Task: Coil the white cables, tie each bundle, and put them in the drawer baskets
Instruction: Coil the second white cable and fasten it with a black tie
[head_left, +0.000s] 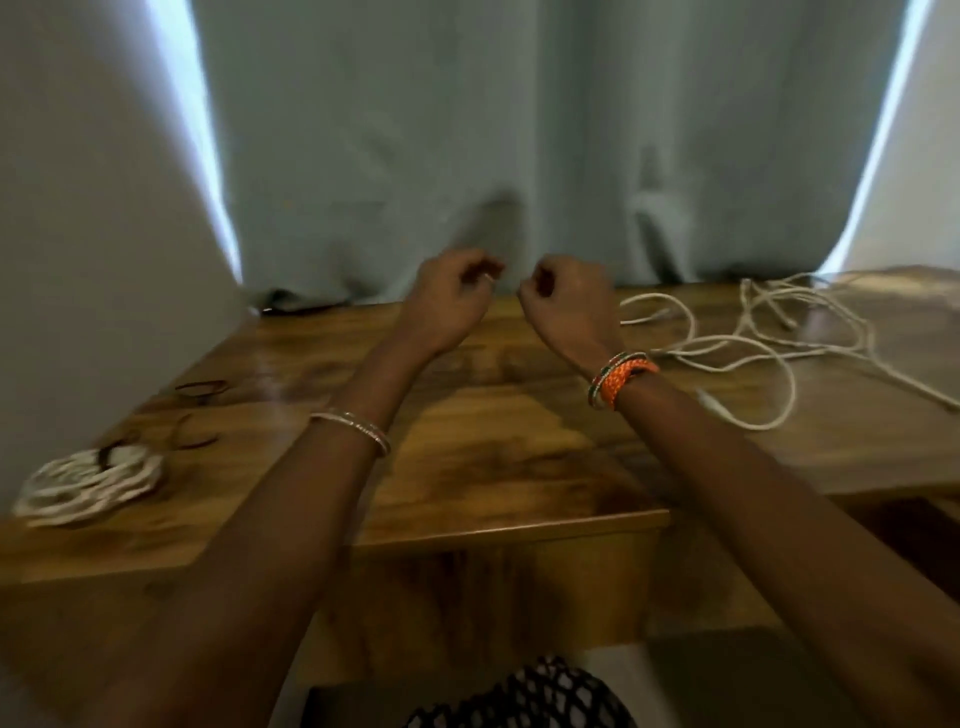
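My left hand (451, 304) and my right hand (566, 307) are raised side by side over the far part of the wooden table (493, 467), a small gap between them. The fingers of both are curled in, fingertips pinched. The frame is blurred and I see nothing held in either hand. A coiled white cable bundle (88, 483) with a dark tie around it lies at the table's near left edge. Loose white cables (753, 343) sprawl tangled over the right side of the table, apart from both hands.
Two dark elastic bands (201, 387) (193, 440) lie on the left of the table, beyond the bundle. A pale blue curtain (519, 156) hangs right behind the table. The table's front edge (509, 525) runs below my forearms. A black mesh object (524, 696) shows at the bottom.
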